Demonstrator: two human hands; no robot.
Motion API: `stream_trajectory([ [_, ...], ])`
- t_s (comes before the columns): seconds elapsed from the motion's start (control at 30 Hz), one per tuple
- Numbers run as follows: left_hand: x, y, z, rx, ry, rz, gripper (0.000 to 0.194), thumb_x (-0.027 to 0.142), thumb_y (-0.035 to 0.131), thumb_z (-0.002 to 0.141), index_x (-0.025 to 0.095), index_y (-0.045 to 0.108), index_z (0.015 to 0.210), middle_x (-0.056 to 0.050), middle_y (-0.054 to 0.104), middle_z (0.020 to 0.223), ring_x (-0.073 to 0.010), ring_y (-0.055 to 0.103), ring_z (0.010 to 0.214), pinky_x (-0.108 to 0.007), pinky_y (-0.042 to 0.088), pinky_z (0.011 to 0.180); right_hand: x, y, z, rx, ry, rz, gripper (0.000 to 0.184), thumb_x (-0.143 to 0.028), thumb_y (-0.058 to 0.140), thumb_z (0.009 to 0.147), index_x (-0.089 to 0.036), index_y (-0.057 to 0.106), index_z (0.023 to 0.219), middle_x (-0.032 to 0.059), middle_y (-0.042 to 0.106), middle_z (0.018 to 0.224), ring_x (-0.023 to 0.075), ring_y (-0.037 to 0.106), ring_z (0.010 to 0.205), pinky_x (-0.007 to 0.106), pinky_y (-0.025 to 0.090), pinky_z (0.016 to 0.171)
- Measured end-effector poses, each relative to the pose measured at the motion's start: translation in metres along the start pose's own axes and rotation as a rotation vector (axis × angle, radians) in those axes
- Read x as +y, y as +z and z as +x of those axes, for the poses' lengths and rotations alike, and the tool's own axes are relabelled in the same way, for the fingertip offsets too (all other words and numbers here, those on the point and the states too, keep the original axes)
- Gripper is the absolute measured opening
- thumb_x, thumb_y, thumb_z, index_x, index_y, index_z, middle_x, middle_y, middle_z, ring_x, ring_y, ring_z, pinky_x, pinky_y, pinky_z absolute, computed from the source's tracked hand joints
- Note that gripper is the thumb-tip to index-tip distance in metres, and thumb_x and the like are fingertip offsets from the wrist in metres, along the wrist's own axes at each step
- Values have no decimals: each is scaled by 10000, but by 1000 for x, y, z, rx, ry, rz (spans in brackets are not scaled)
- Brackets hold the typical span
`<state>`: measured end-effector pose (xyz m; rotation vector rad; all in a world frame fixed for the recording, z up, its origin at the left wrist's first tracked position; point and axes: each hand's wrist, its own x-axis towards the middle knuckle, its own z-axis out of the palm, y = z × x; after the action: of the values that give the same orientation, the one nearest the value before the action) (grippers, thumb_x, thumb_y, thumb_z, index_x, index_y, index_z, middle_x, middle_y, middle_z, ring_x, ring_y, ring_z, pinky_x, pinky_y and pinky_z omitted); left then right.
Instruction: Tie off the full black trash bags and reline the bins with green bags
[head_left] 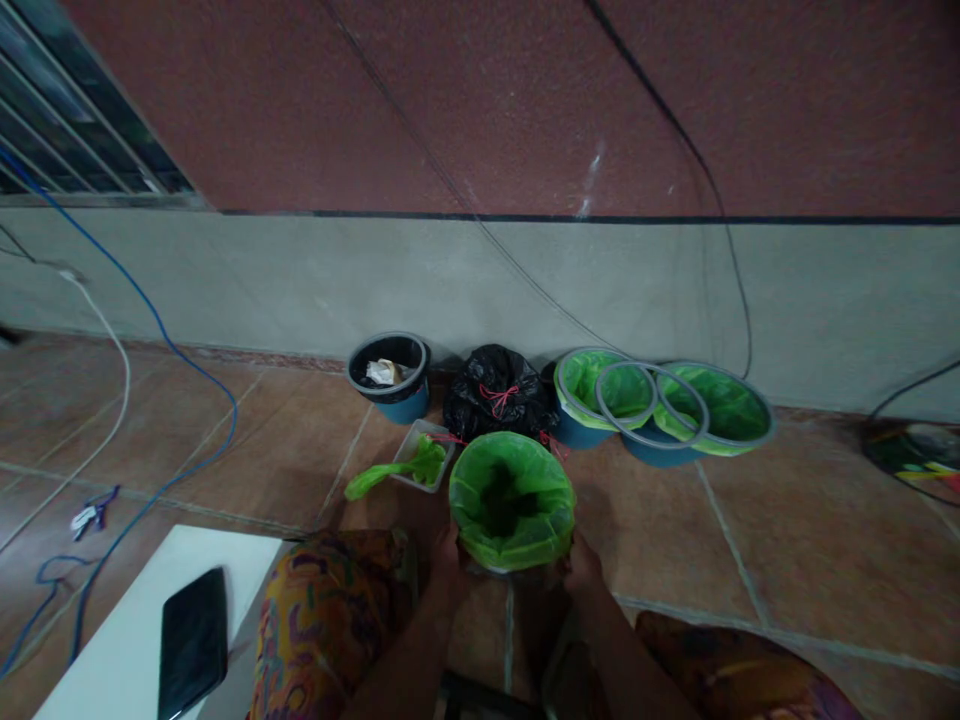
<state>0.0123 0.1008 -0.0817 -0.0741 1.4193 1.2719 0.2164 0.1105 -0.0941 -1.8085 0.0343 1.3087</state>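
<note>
A small trash bin lined with a green bag (pixel 469 540) stands in front of me, the bag folded over its rim. My left hand (pixel 448 560) is closed on the bin's left side, and my right hand (pixel 582 562) grips the right side; most fingers are hidden behind it. Just beyond lies a tied black garbage bag (pixel 495 390) with red strings. To its left, a clear plastic tray (pixel 427 470) holds a crumpled green bag (pixel 397 470). A loose grey ring (pixel 703 425) rests across two other green-lined bins (pixel 574 430) at the right.
A blue bin with a black liner (pixel 405 405) and papers inside stands by the wall (pixel 300 280). At lower left, a phone (pixel 193 640) lies on a white surface (pixel 112 650). A blue cable (pixel 169 345) and keys (pixel 94 515) are on the tiled floor.
</note>
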Motion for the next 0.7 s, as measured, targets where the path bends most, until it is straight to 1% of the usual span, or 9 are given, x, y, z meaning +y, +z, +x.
stream_trajectory([
  [0.07,-6,-6,-1,-38,11,-2,222,322,767,668,163,692,805,-72,745,805,-251,726,793,-388,577,791,2,-1,-10,43,65,105,230,-424,629,787,-241,519,700,-50,525,502,129,516,431,236,427,417],
  [0.13,-10,-11,-3,-111,13,-3,288,318,790,595,156,694,813,-68,745,805,-257,727,799,-388,570,794,6,-3,-17,2,63,151,160,-368,617,799,-236,546,743,-45,584,571,116,557,479,211,441,451],
  [0.2,-14,-16,-7,-194,-5,8,343,279,796,529,154,705,835,-60,751,805,-251,725,775,-383,567,779,11,-6,-21,-38,56,152,117,-338,633,791,-234,580,784,-28,644,652,121,605,544,202,452,473],
  [0.3,-18,-20,-14,-257,-41,51,396,188,772,471,157,724,863,-53,760,797,-247,722,743,-380,562,762,19,-10,-23,-74,68,130,93,-283,668,765,-232,592,780,-11,668,690,137,631,582,206,456,472],
  [0.37,-21,-20,-17,-255,-48,91,394,142,751,453,149,733,847,-56,763,790,-241,717,731,-374,558,759,23,-12,-23,-88,72,120,92,-237,676,757,-232,585,758,-14,650,663,136,624,571,208,466,475],
  [0.47,-24,-20,-16,-234,-45,156,341,117,751,436,138,733,775,-60,754,753,-238,711,726,-369,553,761,26,-12,-21,-107,65,102,89,-205,664,768,-235,584,747,-18,629,629,135,615,556,212,488,490],
  [0.6,-27,-20,-9,-137,3,267,267,98,777,421,147,710,674,-42,723,670,-237,704,711,-368,550,743,31,-11,-18,-138,32,75,90,-211,665,759,-238,581,736,-16,653,659,145,640,587,229,521,528],
  [0.7,-28,-21,-6,-96,42,362,217,101,775,447,146,706,648,-35,704,635,-231,693,680,-352,547,697,35,-10,-14,-147,-12,38,124,-241,661,752,-239,547,702,-22,626,619,136,619,554,227,516,517],
])
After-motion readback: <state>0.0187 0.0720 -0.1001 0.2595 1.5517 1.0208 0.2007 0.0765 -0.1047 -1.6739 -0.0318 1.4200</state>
